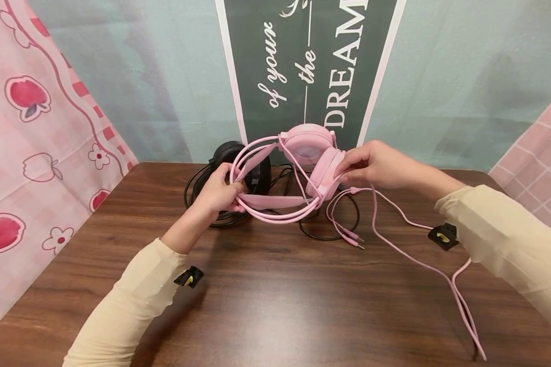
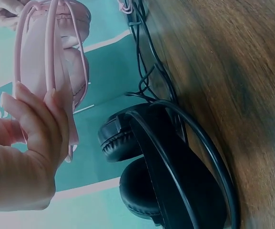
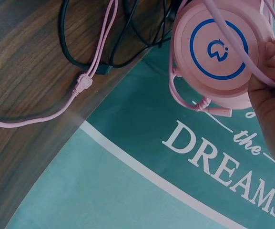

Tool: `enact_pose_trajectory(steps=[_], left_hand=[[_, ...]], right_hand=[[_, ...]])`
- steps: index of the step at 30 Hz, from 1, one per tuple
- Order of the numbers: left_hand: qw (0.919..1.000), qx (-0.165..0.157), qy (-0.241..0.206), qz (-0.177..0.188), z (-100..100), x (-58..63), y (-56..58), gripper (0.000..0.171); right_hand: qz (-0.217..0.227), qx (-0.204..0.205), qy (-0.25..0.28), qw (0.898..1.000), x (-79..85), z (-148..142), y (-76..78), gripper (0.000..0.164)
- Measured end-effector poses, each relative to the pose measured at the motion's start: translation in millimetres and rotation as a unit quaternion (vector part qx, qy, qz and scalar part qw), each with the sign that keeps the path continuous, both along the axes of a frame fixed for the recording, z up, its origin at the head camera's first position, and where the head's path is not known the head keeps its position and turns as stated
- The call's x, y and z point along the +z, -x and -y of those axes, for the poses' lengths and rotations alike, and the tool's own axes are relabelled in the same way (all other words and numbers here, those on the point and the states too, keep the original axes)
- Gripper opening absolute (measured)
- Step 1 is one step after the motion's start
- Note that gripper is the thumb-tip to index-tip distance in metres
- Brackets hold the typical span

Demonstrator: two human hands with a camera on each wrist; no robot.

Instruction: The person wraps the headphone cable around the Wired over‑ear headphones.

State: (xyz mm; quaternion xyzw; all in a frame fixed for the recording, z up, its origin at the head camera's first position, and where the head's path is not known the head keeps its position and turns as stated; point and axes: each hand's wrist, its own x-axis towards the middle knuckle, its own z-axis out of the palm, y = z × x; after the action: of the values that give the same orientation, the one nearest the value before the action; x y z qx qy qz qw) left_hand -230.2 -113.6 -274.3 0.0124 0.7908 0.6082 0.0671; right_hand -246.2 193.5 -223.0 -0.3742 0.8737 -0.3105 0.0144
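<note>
Left hand (image 1: pixel 221 190) grips the headband (image 2: pixel 38 59) of the pink headset (image 1: pixel 274 202), raised over the far side of the table (image 1: pixel 275 290); right hand (image 1: pixel 373 164) pinches its cord (image 3: pixel 228 33). Apparent step: winding cord. Next move likely calls for steady headband support, guided cord

- I had a brown wood-grain table (image 1: pixel 275 306) before me.
- Near its far edge I saw a black headset (image 2: pixel 189 176), its black cable (image 1: pixel 323 238) looped on the wood.
- Behind, I faced pale green cloth (image 1: pixel 142 66) with a dark green panel (image 1: pixel 291 41) lettered "DREAMS" in white.
- I had apple-and-flower pink cloth (image 1: pixel 73 163) on my left, a pink tiled surface (image 1: pixel 542 168) on my right.
</note>
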Motion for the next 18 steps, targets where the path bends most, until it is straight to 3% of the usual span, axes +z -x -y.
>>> enact_pose_trajectory(steps=[5,10,15,18], left_hand=[[1.0,0.004,-0.001,0.009,1.4,-0.1,-0.4,0.028],[0.9999,0.001,-0.004,0.015,0.8,-1.8,-1.5,0.028],[0.9996,0.001,-0.012,0.025,-0.4,-5.7,-0.3,0.029],[0.9995,0.004,-0.014,0.027,-0.3,-7.3,0.5,0.03]], right_hand=[[-0.05,-0.013,0.0,0.999,0.0,-2.1,-1.0,0.01],[-0.066,-0.091,0.008,0.994,0.7,-1.8,-2.1,0.007],[-0.044,-0.146,-0.005,0.988,0.1,-4.0,-1.3,0.003],[-0.049,-0.161,-0.037,0.985,0.1,-7.2,-1.0,0.012]])
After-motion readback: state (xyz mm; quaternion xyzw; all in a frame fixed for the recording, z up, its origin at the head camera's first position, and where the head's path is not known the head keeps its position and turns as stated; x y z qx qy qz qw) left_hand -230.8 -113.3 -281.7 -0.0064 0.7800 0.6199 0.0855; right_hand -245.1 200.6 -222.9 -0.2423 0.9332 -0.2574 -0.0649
